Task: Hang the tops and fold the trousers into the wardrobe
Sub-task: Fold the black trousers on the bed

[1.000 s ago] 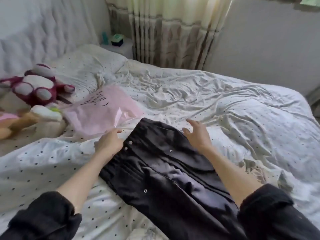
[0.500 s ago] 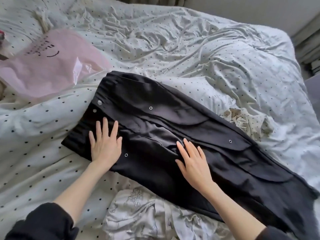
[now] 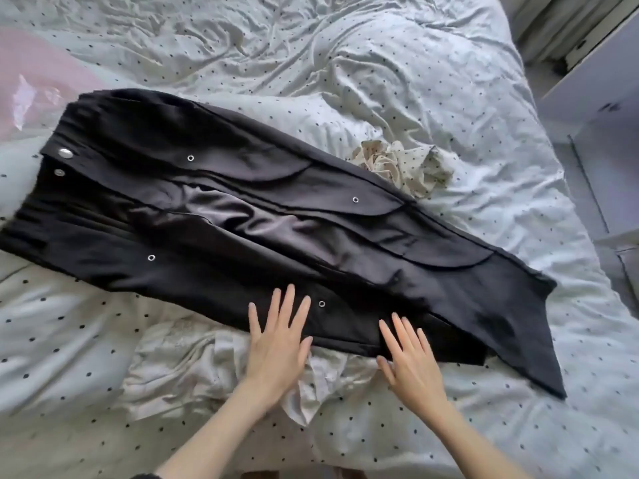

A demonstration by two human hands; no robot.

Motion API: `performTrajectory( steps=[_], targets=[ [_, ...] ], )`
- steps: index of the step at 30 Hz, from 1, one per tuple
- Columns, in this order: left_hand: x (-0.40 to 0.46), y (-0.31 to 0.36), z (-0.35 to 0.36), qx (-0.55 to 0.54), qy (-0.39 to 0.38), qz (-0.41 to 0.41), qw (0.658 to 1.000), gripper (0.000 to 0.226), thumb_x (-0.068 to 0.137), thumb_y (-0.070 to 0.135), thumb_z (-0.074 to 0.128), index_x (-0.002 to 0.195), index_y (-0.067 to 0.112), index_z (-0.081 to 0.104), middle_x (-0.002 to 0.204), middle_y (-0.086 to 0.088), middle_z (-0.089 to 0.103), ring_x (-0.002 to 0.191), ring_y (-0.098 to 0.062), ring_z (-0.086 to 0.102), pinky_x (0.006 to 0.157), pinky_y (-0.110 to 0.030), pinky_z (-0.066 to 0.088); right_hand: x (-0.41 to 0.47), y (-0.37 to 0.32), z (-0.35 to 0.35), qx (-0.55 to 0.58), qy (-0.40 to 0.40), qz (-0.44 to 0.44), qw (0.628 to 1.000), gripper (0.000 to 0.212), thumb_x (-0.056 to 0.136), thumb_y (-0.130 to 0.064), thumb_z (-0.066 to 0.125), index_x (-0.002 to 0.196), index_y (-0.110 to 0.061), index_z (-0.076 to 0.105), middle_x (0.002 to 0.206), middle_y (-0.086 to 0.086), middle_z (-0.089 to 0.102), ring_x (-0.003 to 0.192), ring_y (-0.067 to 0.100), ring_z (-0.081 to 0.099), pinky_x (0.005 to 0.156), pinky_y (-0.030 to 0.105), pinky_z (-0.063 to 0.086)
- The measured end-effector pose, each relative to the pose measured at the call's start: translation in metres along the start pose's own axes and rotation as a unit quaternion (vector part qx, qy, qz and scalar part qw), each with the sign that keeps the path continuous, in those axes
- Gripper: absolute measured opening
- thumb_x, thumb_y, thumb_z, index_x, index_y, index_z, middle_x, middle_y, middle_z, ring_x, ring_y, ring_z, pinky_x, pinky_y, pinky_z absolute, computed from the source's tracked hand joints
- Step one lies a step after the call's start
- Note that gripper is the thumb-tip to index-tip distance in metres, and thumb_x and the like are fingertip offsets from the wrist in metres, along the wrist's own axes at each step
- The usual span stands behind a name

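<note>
- The pale pink plastic bag [image 3: 41, 81] at the far left runs off the frame, so only a corner of it shows, with a glossy crease just beside the waistband.
- A white cabinet [image 3: 594, 98] at the right is cut off too; what it is exactly I cannot tell from here.
- Both forearms leave the bottom edge, and a scrap of dark sleeve barely shows there.
- One pair of black trousers with small silver studs [image 3: 262, 216] lies spread flat on the white bedsheet dotted with black [image 3: 380, 57].
- Its long axis runs diagonally: the waistband sits at the far left, and the leg hems point to the near right.
- The waistband's left corner is blurred and reaches the frame's edge; two larger silver snaps show there, and I count five small studs along the legs.
- The left hand [image 3: 276, 347] lies flat with fingers spread wide, fingertips on the near edge of the trousers, palm over a crumpled whitish garment [image 3: 193, 361] that pokes out from under them.
- The right hand [image 3: 411, 357] is likewise flat and spread, fingers on the black cloth, holding nothing.
- A second crumpled piece, a cream dotted cloth [image 3: 401, 164], sits just behind the trousers, touching their far edge.
</note>
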State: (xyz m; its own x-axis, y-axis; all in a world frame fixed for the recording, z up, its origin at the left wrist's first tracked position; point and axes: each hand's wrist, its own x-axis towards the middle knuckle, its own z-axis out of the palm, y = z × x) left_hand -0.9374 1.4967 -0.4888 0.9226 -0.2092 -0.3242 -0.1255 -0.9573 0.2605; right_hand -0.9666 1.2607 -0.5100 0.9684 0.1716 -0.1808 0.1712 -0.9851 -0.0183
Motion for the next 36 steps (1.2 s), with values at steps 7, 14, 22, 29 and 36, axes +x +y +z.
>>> performTrajectory(
  steps=[7, 14, 22, 29, 36],
  targets=[
    [0.011, 0.109, 0.060, 0.121, 0.004, 0.092, 0.988, 0.086, 0.047, 0.025, 0.090, 0.127, 0.021, 0.060, 0.139, -0.012, 0.050, 0.127, -0.034, 0.048, 0.099, -0.061, 0.033, -0.028, 0.111, 0.041, -0.041, 0.056, 0.026, 0.997, 0.057, 0.067, -0.015, 0.069, 0.123, -0.007, 0.062, 0.112, 0.013, 0.067, 0.091, 0.030, 0.066, 0.076, 0.041, 0.053],
    [0.030, 0.160, 0.085, 0.180, -0.036, 0.037, 0.982, 0.076, 0.089, 0.006, 0.041, 0.151, 0.026, 0.002, 0.159, -0.005, 0.000, 0.146, -0.026, -0.003, 0.111, -0.058, -0.006, -0.033, 0.148, 0.034, -0.002, 0.159, -0.053, 0.986, 0.040, 0.077, -0.008, 0.042, 0.101, -0.012, 0.073, 0.097, 0.002, 0.073, 0.080, 0.021, 0.069, 0.062, 0.028, 0.053],
    [-0.031, 0.201, 0.066, 0.132, 0.011, 0.083, 0.988, 0.072, 0.053, 0.005, 0.081, 0.122, 0.017, 0.064, 0.127, -0.007, 0.061, 0.119, -0.029, 0.057, 0.092, -0.064, 0.040, -0.106, 0.149, 0.009, 0.039, 0.151, -0.109, 0.982, 0.041, 0.073, -0.003, 0.037, 0.085, -0.012, 0.075, 0.092, 0.002, 0.074, 0.088, 0.022, 0.071, 0.073, 0.033, 0.057],
    [-0.059, 0.209, 0.058, 0.095, 0.085, 0.109, 0.986, 0.057, 0.053, -0.011, 0.079, 0.106, 0.010, 0.071, 0.114, -0.007, 0.069, 0.109, -0.031, 0.063, 0.088, -0.068, 0.042, -0.106, 0.174, -0.015, 0.064, 0.140, 0.015, 0.988, 0.028, 0.057, 0.007, 0.058, 0.077, -0.007, 0.069, 0.089, 0.008, 0.072, 0.089, 0.028, 0.069, 0.075, 0.036, 0.054],
    [-0.056, 0.210, 0.030, 0.033, 0.124, 0.116, 0.985, 0.061, 0.057, -0.022, 0.065, 0.112, 0.003, 0.067, 0.120, -0.013, 0.065, 0.111, -0.037, 0.060, 0.095, -0.068, 0.036, -0.102, 0.198, -0.057, 0.106, 0.257, 0.081, 0.957, 0.029, 0.054, 0.017, 0.061, 0.074, -0.003, 0.066, 0.083, 0.009, 0.071, 0.082, 0.029, 0.069, 0.074, 0.038, 0.052]
  ],
)
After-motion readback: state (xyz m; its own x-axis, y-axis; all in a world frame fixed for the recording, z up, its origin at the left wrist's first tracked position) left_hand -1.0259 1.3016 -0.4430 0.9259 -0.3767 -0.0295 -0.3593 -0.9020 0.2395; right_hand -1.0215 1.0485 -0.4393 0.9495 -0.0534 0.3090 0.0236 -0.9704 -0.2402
